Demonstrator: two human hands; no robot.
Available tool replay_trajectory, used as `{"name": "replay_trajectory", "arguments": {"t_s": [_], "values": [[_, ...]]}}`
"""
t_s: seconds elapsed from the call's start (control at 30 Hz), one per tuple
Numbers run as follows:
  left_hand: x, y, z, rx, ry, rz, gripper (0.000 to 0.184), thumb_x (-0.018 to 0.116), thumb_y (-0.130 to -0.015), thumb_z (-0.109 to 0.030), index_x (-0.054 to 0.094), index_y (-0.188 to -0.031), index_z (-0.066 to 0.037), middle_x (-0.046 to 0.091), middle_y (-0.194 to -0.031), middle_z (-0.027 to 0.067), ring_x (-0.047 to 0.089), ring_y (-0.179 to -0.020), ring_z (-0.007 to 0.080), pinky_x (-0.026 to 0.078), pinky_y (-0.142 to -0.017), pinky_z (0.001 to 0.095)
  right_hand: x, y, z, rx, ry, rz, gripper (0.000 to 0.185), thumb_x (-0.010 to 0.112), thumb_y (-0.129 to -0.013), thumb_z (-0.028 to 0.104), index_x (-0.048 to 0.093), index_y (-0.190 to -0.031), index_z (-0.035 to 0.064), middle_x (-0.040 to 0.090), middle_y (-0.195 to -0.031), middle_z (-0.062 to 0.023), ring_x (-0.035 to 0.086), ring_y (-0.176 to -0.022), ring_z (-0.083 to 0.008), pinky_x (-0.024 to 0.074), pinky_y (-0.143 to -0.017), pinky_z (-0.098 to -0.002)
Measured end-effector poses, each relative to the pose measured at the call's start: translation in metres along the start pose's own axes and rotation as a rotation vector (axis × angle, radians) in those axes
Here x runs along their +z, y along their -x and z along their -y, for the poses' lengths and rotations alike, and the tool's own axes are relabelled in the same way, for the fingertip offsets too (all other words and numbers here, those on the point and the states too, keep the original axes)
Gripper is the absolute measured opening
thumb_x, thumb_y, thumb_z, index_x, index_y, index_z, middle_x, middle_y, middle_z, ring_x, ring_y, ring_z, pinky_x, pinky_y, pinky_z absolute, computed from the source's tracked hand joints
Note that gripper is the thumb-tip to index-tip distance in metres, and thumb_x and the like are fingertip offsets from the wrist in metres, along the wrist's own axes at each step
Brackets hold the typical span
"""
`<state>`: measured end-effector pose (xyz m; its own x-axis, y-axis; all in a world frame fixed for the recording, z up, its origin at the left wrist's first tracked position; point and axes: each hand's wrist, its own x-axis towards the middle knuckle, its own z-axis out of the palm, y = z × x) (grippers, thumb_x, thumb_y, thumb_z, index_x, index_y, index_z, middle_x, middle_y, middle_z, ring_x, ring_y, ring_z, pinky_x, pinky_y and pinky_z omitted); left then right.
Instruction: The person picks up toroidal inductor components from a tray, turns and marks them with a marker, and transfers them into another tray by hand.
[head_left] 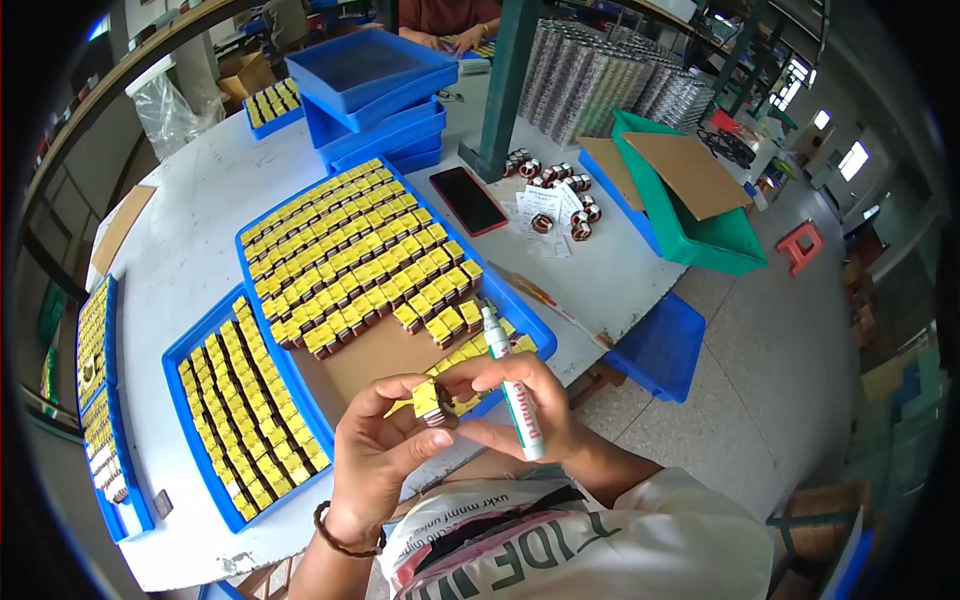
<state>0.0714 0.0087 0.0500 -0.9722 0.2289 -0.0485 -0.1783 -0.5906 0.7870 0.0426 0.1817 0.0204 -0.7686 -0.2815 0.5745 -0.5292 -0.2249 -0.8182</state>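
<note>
Between the fingers of my left hand (385, 440) is a small component with a yellow top (428, 400) and a dark, layered side. My right hand (530, 400) holds a white marker (512, 388) with green and red print, its tip end pointing up; the fingertips of this hand also reach the component's far side. Just beyond my hands lies a blue tray (247, 262) with rows of similar yellow-topped components (350, 240) on brown cardboard (350, 365). My right hand partly hides the tray's near right corner.
A second filled blue tray (178, 400) lies left. Stacked blue trays (375, 75), a green post (505, 90), a phone (468, 200), papers with wound rings (541, 223), a brush (550, 300) and a green tray (700, 235) stand farther off. Across the table sits a person (445, 18).
</note>
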Motion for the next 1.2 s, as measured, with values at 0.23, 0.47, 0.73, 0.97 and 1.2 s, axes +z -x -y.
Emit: {"name": "replay_trajectory", "arguments": {"t_s": [0.23,0.47,0.73,0.97,1.2], "values": [[-0.001,0.008,0.003,0.098,-0.02,0.004,0.045,0.067,-0.071,0.014,0.043,-0.106,0.002,0.056,-0.091,0.0132,0.06,-0.082,0.0208,0.052,-0.076,0.0297,0.013,0.003,0.008,0.05,-0.035,-0.046,0.046,0.075,-0.066,-0.001,0.047,-0.104,0.002,0.059,-0.107,-0.0181,0.06,-0.088,-0.0224,0.0489,-0.079,-0.0309],[-0.003,0.012,0.008,0.161,-0.04,-0.003,0.042,0.068,-0.071,0.013,0.043,-0.103,0.001,0.056,-0.087,0.0136,0.06,-0.079,0.0192,0.052,-0.073,0.0278,0.018,0.008,0.007,0.053,-0.076,-0.067,0.049,0.076,-0.066,0.0,0.046,-0.105,0.002,0.059,-0.107,-0.018,0.06,-0.084,-0.0201,0.0495,-0.077,-0.03],[0.0,0.013,0.008,0.181,0.008,-0.014,0.042,0.066,-0.071,0.014,0.044,-0.105,0.001,0.056,-0.091,0.0144,0.059,-0.082,0.0185,0.051,-0.075,0.0277,0.021,0.006,0.009,0.041,-0.025,-0.081,0.049,0.075,-0.067,-0.002,0.045,-0.105,0.0025,0.057,-0.108,-0.0176,0.06,-0.084,-0.0193,0.0499,-0.076,-0.0289],[-0.001,0.012,0.011,0.216,0.003,0.022,0.044,0.063,-0.074,0.014,0.044,-0.112,0.002,0.055,-0.1,0.0153,0.057,-0.088,0.0191,0.05,-0.08,0.0296,0.024,0.002,0.01,-0.01,-0.102,-0.108,0.048,0.072,-0.068,-0.004,0.043,-0.106,0.0027,0.057,-0.107,-0.0182,0.061,-0.086,-0.0206,0.0504,-0.076,-0.0288],[-0.003,0.014,0.012,0.208,0.027,0.065,0.041,0.058,-0.08,0.01,0.044,-0.117,0.003,0.055,-0.107,0.0162,0.056,-0.092,0.0202,0.049,-0.083,0.0315,0.02,0.003,0.012,-0.022,-0.069,-0.079,0.046,0.07,-0.07,-0.005,0.042,-0.106,0.0025,0.057,-0.107,-0.0199,0.061,-0.086,-0.0215,0.0509,-0.075,-0.0288]]}}
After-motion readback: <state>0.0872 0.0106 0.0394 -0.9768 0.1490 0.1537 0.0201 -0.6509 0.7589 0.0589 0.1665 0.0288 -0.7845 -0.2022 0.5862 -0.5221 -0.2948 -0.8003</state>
